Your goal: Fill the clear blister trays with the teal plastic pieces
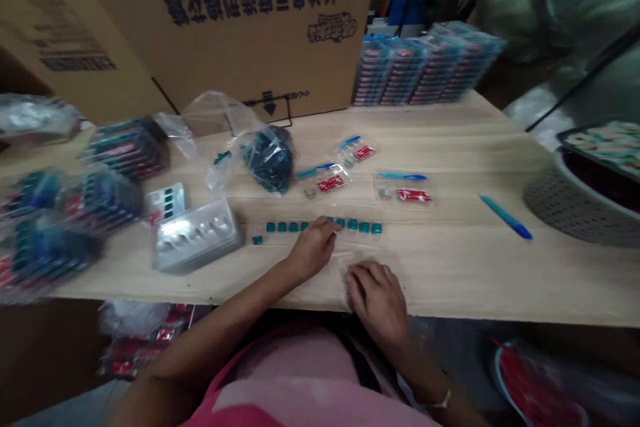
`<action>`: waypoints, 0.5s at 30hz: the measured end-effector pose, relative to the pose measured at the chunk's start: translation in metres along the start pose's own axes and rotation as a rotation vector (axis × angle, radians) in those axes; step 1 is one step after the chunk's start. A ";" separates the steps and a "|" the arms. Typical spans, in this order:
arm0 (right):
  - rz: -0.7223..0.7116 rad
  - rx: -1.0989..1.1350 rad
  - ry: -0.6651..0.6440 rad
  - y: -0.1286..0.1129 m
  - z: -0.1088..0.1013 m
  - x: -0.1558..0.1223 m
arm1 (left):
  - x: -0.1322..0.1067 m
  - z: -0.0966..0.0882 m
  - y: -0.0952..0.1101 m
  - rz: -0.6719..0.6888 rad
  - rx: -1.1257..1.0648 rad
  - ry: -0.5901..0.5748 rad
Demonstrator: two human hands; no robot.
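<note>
Resting curled on the wooden counter [460, 267], left hand [313, 248] touching teal pieces [350, 225], right hand [377, 300] on clear plastic [340, 273], cardboard cartons [250, 27] behind

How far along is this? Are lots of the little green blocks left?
Quite a bit looks done: three small clear bags on the table each hold a blue stick and a red label. In hand: the left hand touches a row of small teal blocks, and the right hand rests on a flat clear plastic bag. Left: the blocks in that row lie loose, not bagged.
</note>
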State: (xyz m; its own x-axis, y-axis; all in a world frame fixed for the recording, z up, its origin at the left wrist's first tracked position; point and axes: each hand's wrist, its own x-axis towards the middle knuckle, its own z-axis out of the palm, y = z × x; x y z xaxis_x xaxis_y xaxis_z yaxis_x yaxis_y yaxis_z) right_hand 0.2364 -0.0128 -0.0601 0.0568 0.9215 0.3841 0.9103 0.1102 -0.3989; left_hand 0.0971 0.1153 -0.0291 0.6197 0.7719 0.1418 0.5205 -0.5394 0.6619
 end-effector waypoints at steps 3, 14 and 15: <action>0.023 0.201 0.052 -0.010 0.002 0.018 | -0.009 -0.014 0.002 -0.049 -0.156 0.188; 0.554 1.041 -0.125 -0.016 -0.003 0.044 | -0.007 -0.117 -0.011 0.053 0.192 0.199; 0.565 0.972 -0.057 -0.004 -0.008 0.042 | 0.011 -0.144 -0.027 -0.156 0.317 0.354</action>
State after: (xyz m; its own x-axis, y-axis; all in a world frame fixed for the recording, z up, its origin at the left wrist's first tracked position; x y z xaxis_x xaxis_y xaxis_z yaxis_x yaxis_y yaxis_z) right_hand 0.2384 0.0222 -0.0358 0.3181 0.9441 -0.0860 0.0529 -0.1082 -0.9927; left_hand 0.0049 0.1865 0.0611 0.3113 0.8886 0.3368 0.7782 -0.4418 0.4464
